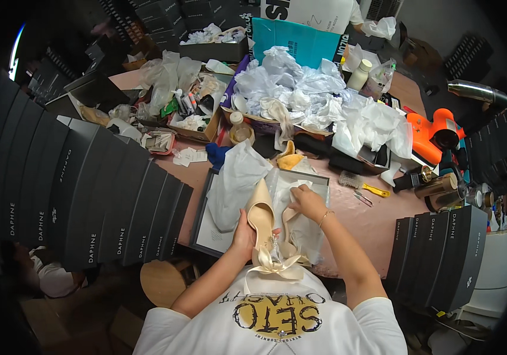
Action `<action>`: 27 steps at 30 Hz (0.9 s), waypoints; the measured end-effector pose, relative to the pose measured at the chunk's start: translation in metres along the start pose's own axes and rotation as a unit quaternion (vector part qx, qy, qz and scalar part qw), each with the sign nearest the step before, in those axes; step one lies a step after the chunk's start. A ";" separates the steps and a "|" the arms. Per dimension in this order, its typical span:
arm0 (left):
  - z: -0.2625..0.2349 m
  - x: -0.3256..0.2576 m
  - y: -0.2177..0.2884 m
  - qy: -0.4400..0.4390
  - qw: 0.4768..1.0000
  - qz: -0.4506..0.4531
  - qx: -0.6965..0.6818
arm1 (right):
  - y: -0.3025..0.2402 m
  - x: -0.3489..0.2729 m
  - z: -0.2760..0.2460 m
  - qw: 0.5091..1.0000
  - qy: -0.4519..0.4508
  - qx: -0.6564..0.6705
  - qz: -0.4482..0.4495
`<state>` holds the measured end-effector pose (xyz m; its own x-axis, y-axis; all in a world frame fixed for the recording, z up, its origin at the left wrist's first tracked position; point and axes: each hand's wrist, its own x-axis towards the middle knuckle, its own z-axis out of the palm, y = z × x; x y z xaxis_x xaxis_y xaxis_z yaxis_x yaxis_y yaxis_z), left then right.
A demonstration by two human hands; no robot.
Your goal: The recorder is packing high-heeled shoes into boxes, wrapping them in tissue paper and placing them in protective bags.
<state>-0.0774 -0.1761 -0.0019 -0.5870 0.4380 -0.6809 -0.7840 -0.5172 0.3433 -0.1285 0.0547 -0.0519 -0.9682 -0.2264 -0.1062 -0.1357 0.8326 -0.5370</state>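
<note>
My left hand (243,235) is wrapped around a cream pointed shoe (261,212) with a ribbon bow (276,266) at its heel end. The shoe is held over an open grey shoe box (199,220), its toe pointing away from me. White tissue paper (237,177) spills over the box's left side. At the box's right half, the closed fingers of my right hand (311,204) pinch white tissue (309,232) beside a second cream shoe (289,228). That second shoe lies partly hidden by the tissue and my hand.
Stacks of dark shoe boxes flank me at left (108,195) and right (440,251). Crumpled white paper (295,80) heaps up at the back. A yellow-handled brush (366,184), small scissors (363,199) and an orange tool (434,136) lie right. A person (55,275) is at lower left.
</note>
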 end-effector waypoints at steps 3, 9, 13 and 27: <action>-0.007 0.001 -0.001 -0.057 0.998 0.014 -0.008 | -0.023 -0.016 -0.037 0.996 0.003 0.087 0.037; 0.011 -0.006 -0.005 -0.128 0.990 0.019 -0.059 | -0.112 -0.070 -0.026 0.896 0.141 0.412 -0.085; 0.026 -0.013 -0.003 -0.087 0.995 0.043 -0.002 | -0.109 -0.087 -0.008 0.970 0.140 0.191 -0.059; 0.003 -0.020 -0.020 0.002 0.997 0.012 0.075 | -0.015 -0.083 0.015 0.968 0.061 -0.239 0.052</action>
<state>-0.0503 -0.1724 0.0065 -0.6051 0.4237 -0.6741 -0.7915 -0.4115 0.4519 -0.0430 0.0537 -0.0476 -0.9955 -0.0911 -0.0242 -0.0890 0.9931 -0.0766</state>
